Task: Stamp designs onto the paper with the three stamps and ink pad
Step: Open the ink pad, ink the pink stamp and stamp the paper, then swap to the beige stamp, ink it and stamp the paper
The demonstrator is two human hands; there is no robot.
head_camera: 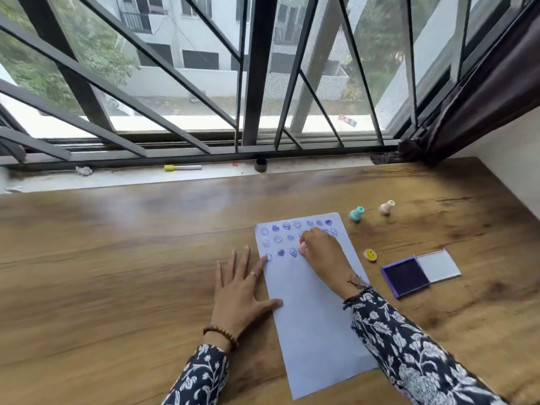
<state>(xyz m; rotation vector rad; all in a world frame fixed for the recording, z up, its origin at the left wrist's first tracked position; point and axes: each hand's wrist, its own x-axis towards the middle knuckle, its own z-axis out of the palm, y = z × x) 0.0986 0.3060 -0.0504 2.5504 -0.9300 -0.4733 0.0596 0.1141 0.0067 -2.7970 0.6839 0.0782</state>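
1. Nearest me, the paper (pixel 315 317) lies lengthwise on the table (pixel 117 258); its near two thirds are bare.
2. The left hand (pixel 242 290) lies flat with its fingers spread, mostly on the wood at the sheet's left edge. The thumb and forefinger tips reach onto the paper and pin it.
3. A little farther in, the right hand (pixel 320 248) is curled, fingertips bunched around a pink stamp (pixel 302 247), which it presses down onto the paper at the end of the third row of prints. Only a sliver of the stamp shows, so I cannot read its design.
4. So the step in hand, as I judge it, is a print being made, partway down the sheet.
5. To the right of the paper, the ink pad (pixel 406 277) sits open, its lid (pixel 438 266) folded out flat on the far right side. A small yellow smiley piece (pixel 370 255) lies between pad and paper; whether it is a cap or something else I cannot tell.
6. The far part of the sheet holds rows of purple prints (pixel 280 239), smiley faces and hearts mixed.
7. Past the far right corner, the teal stamp (pixel 357 214) and cream stamp (pixel 387 207) lie idle, apart from each other.
8. Next, I would guess: lift the stamp straight up so the print stays clean, ink it again at the pad, and come down just beside this print or start a new row, the left hand pinning the sheet.
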